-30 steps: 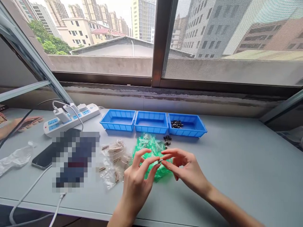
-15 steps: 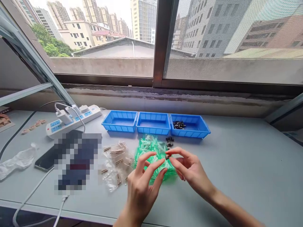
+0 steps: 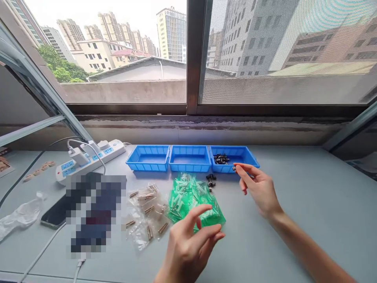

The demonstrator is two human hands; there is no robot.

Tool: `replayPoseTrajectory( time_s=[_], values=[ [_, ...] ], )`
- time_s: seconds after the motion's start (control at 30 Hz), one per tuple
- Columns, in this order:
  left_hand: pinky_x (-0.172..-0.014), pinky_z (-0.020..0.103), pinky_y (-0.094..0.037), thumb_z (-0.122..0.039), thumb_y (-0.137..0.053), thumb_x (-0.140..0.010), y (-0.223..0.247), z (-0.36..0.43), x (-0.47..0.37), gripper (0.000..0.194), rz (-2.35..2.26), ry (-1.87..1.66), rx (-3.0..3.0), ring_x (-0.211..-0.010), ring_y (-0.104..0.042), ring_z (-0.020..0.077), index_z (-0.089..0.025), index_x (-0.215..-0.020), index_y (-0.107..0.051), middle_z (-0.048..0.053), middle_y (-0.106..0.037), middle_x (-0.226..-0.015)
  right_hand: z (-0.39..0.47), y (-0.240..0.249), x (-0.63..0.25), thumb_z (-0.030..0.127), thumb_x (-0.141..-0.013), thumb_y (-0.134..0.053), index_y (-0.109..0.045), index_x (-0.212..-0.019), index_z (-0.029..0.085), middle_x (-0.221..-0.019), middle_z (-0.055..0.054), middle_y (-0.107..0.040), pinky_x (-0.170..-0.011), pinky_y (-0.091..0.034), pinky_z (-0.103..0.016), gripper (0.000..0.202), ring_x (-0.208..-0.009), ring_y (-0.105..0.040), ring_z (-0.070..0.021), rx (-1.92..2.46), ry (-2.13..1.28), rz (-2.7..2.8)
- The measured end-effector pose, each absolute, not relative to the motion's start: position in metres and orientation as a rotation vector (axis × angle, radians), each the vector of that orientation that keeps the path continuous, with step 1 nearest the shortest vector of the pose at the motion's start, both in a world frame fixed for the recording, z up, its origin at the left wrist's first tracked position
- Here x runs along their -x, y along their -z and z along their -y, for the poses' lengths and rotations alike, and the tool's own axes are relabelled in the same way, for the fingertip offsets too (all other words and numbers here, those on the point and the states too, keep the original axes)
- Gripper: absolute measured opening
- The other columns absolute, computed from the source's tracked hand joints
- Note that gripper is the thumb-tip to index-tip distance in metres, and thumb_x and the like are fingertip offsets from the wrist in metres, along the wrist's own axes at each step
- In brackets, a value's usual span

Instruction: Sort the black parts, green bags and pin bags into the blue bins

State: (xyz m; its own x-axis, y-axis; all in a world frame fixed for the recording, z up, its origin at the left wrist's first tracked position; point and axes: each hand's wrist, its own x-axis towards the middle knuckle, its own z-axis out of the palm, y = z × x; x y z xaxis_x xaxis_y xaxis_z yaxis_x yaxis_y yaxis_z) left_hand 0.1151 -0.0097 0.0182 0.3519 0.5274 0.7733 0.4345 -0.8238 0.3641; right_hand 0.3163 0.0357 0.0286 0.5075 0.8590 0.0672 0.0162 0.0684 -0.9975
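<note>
Our right hand (image 3: 260, 190) pinches one small part (image 3: 234, 168) by the front edge of the rightmost of three trays (image 3: 190, 168); our left hand (image 3: 190, 245) is narrow, whether holding anything we cannot tell; table (image 3: 312, 188) stretches rightward.

Soft daylight entered through the window (image 3: 193, 59) — the sky (image 3: 135, 10) blown white, moiré rippling over the mesh screen (image 3: 279, 55) — and pixelation partly masked the phone (image 3: 54, 215).

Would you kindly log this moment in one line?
right hand: holds small part by rightmost blue bin | left hand: open, near green bag
</note>
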Motion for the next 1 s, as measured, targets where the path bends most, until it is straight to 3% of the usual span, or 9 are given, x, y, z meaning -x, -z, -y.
replayPoseTrajectory(
  time_s=[0.2,0.5,0.63,1.0],
  values=[
    [-0.048,0.021,-0.05,-0.035,-0.051,-0.093,-0.019,0.011,-0.112,0.037,-0.837,-1.475,-2.538,-0.055,-0.057,0.0094,-0.019,-0.061,-0.061,0.008,-0.066,-0.087,-0.04,-0.027,-0.319,0.061,-0.046,-0.079,-0.071,-0.076,0.017,-0.079,-0.006,-0.069,-0.03,-0.037,-0.022,0.054,-0.036,-0.044,-0.005,1.375,-0.831,0.763],
    [-0.045,0.02,-0.048,-0.03,-0.047,-0.094,-0.005,0.008,-0.112,0.035,-0.844,-1.584,-2.525,-0.053,-0.056,0.0089,-0.02,-0.064,-0.061,0.007,-0.066,-0.086,-0.04,-0.028,-0.319,0.059,-0.047,-0.08,-0.071,-0.081,0.016,-0.078,-0.006,-0.068,-0.031,-0.041,-0.023,0.056,-0.038,-0.047,-0.0071,1.412,-0.749,0.845],
    [-0.045,0.02,-0.047,-0.029,-0.046,-0.094,0.001,0.007,-0.114,0.035,-0.838,-1.605,-2.532,-0.053,-0.056,0.0089,-0.02,-0.063,-0.06,0.007,-0.065,-0.085,-0.04,-0.026,-0.318,0.062,-0.053,-0.077,-0.072,-0.084,0.016,-0.084,-0.008,-0.07,-0.031,-0.045,-0.024,0.055,-0.038,-0.051,-0.0085,1.433,-0.779,0.923],
    [-0.047,0.02,-0.05,-0.024,-0.046,-0.094,-0.018,0.008,-0.11,0.034,-0.877,-1.454,-2.603,-0.055,-0.057,0.0097,-0.018,-0.063,-0.061,0.008,-0.066,-0.086,-0.047,-0.011,-0.331,0.058,-0.066,-0.07,-0.072,-0.086,0.016,-0.073,-0.006,-0.069,-0.038,-0.049,-0.025,0.046,-0.043,-0.055,-0.0117,1.453,-0.624,0.993]
  ],
)
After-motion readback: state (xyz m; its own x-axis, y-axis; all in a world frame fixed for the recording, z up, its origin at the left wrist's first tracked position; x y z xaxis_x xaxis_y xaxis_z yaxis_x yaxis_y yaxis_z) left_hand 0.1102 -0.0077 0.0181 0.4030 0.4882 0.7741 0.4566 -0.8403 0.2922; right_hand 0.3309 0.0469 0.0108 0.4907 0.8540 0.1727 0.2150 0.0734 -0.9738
